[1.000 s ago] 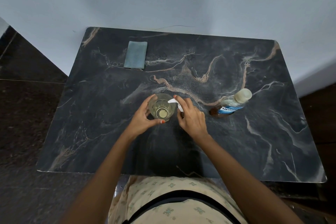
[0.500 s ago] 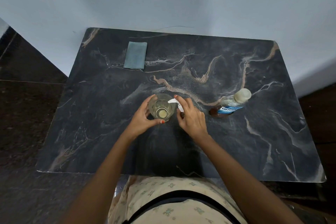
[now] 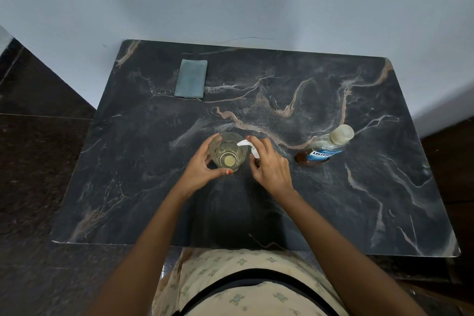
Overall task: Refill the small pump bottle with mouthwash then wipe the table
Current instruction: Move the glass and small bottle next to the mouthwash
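A clear glass holding a little pale yellow liquid stands at the middle of the dark marble table. My left hand grips its left side, thumb on the near wall. Just to its right, my right hand curls round a small pump bottle. Only the white pump head shows, its nozzle pointing over the glass rim; the bottle's body is hidden under my fingers. A capped mouthwash bottle with a blue label stands further right, with brownish liquid low in it.
A folded blue-grey cloth lies at the table's back left. A pale wall runs behind the table. Dark floor tiles lie on the left and right. My patterned clothing is at the near edge.
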